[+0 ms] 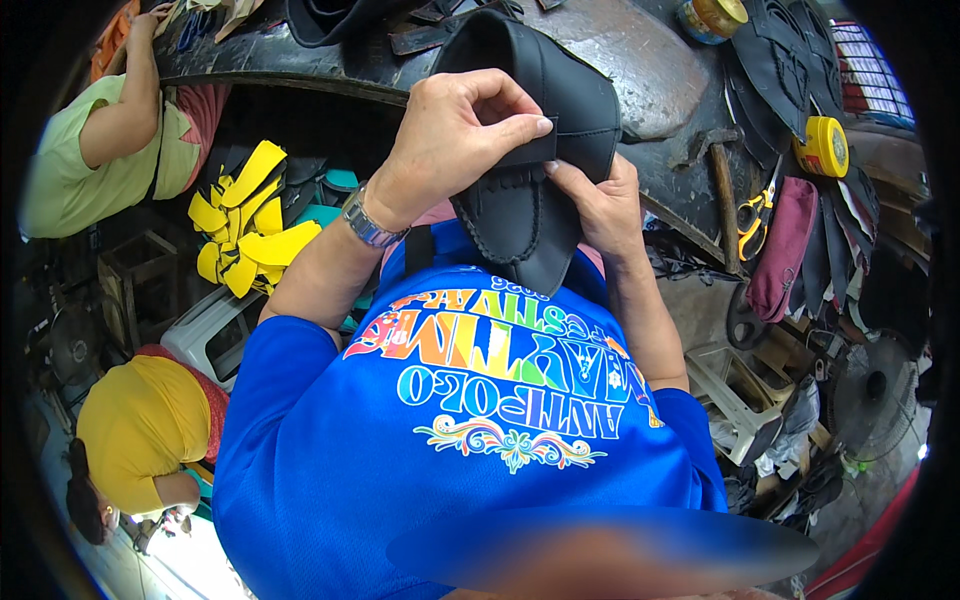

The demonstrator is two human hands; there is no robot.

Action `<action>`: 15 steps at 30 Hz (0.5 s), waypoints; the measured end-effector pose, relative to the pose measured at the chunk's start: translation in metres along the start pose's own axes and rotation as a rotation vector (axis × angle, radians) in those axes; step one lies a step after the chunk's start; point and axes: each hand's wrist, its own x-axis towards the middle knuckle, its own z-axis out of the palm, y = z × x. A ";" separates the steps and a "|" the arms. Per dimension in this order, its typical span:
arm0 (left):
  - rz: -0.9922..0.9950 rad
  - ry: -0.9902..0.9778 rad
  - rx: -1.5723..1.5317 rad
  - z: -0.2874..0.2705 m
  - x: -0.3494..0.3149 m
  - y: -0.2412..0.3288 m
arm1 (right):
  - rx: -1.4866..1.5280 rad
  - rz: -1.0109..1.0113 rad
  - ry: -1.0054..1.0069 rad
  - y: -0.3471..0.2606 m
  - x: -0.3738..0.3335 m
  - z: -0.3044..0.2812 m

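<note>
A black leather shoe upper (510,225) is held in front of my chest, against the table's near edge. Its stitched toe points down toward my blue shirt. My left hand (450,130), with a metal watch at the wrist, pinches a short black strap (530,152) between thumb and forefinger across the upper. Around the right side of the upper curls my right hand (608,205), closed. Its thumb presses near the strap's lower edge; its other fingers are mostly hidden behind the leather.
The dark worktable (280,62) carries a hammer (720,185), yellow-handled scissors (757,220), a maroon pouch (782,250), a yellow tub (822,147) and black leather pieces (775,50). Yellow cut pieces (250,210) lie left. One person (105,140) stands left; another (140,430) is lower left.
</note>
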 end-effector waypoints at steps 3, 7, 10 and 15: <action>-0.008 -0.001 -0.011 0.001 0.002 -0.002 | -0.003 0.013 -0.012 -0.001 0.001 -0.001; -0.040 -0.015 -0.016 0.002 0.002 -0.006 | -0.027 0.039 -0.021 -0.005 0.004 -0.003; -0.047 -0.035 -0.010 0.000 0.006 -0.008 | 0.006 0.089 -0.028 -0.010 0.005 -0.005; -0.087 -0.111 -0.083 -0.010 0.012 -0.007 | 0.211 0.174 -0.105 -0.020 0.006 -0.009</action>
